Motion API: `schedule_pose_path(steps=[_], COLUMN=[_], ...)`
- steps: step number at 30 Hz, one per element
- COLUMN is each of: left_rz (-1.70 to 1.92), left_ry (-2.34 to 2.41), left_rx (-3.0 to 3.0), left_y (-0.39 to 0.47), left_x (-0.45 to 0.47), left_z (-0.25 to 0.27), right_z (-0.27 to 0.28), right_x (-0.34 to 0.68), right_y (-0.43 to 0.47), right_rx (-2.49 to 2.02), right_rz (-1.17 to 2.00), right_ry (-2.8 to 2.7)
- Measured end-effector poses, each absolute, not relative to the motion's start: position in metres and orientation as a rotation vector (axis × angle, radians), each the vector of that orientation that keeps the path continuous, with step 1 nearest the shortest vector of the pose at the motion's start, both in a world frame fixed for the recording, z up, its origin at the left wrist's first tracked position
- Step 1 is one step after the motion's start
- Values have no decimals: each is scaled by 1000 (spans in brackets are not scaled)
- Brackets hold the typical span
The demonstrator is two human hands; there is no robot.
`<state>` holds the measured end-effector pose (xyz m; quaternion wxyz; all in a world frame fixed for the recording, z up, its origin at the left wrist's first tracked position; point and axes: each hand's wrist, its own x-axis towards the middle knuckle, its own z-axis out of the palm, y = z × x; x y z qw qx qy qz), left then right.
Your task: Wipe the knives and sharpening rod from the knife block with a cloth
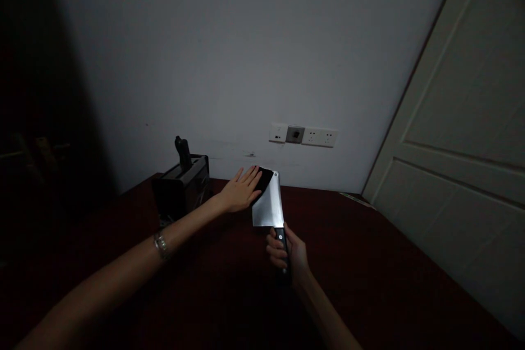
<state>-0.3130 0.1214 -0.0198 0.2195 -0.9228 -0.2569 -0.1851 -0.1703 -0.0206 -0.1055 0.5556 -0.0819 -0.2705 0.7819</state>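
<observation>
Over the table [348, 240], beside the block [191, 175], the right hand [293, 254] is clamping the cleaver [274, 202] by its handle [280, 238], seemingly for steadying it, while the left hand [241, 190], fingers apart, is lying flat over the blade's [266, 213] dark corner, perhaps as support.

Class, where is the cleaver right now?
In the head view, the cleaver is just right of centre, below the wall socket panel, its handle gripped in the right hand.

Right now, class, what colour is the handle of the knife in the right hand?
The handle is black; it shows best in the head view.
</observation>
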Motion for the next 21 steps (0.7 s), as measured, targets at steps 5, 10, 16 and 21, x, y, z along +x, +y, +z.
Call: schedule_pose_path(steps=[5, 10, 16, 21], left_rz=[-479, -487, -508, -540], left_ry=[-585, -486, -462, -551], left_rx=[-2538, -2538, -2554, -2560], left_y=[88, 60, 54, 64], left_x=[-312, -307, -303, -298], left_z=[-29, -36, -43, -46], right_z=[-107, -106, -110, -113], right_x=[-169, -169, -168, -169], right_y=[-20, -20, -19, -17], right_rx=[-212, -245, -289, -309], right_rz=[1818, 1793, 1773, 1769], right_ry=[-653, -627, -621, -633])
